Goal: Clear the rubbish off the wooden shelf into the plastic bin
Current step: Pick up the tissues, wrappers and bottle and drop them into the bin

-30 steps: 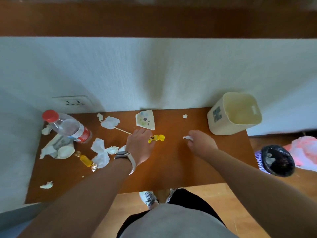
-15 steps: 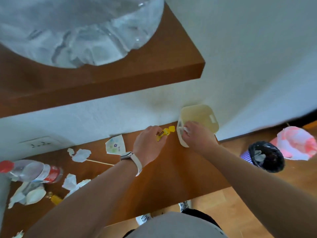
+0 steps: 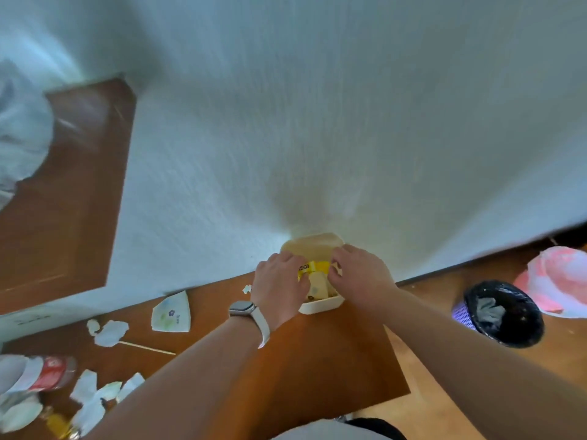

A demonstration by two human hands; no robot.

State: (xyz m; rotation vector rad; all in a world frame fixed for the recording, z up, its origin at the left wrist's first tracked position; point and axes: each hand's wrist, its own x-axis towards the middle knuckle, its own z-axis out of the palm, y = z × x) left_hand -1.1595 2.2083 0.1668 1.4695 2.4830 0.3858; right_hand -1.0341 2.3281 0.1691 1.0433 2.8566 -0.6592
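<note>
The cream plastic bin (image 3: 321, 307) stands at the back right of the brown wooden shelf (image 3: 333, 360), against the wall. My left hand (image 3: 279, 289), with a white watch on the wrist, holds a yellow candy wrapper (image 3: 310, 267) over the bin's mouth. My right hand (image 3: 360, 277) is beside it above the bin, its fingers pinched on a small white paper scrap (image 3: 334, 267). Left on the shelf lie a flowered paper piece (image 3: 171, 311), crumpled tissue (image 3: 111, 333), a thin stick (image 3: 147, 347), a red-labelled bottle (image 3: 41, 373), torn tissue bits (image 3: 93, 395) and a tiny scrap (image 3: 246, 289).
A second wooden shelf (image 3: 73, 192) hangs higher on the left with a clear plastic bag (image 3: 19, 131) on it. On the floor to the right stand a purple basket with a black liner (image 3: 505, 312) and a pink-white bag (image 3: 556, 277). A wall socket (image 3: 28, 319) sits at the left.
Both hands have moved right from the middle of the shelf to above the bin, carrying the yellow wrapper and the white scrap. My view has swung right and tilted.
</note>
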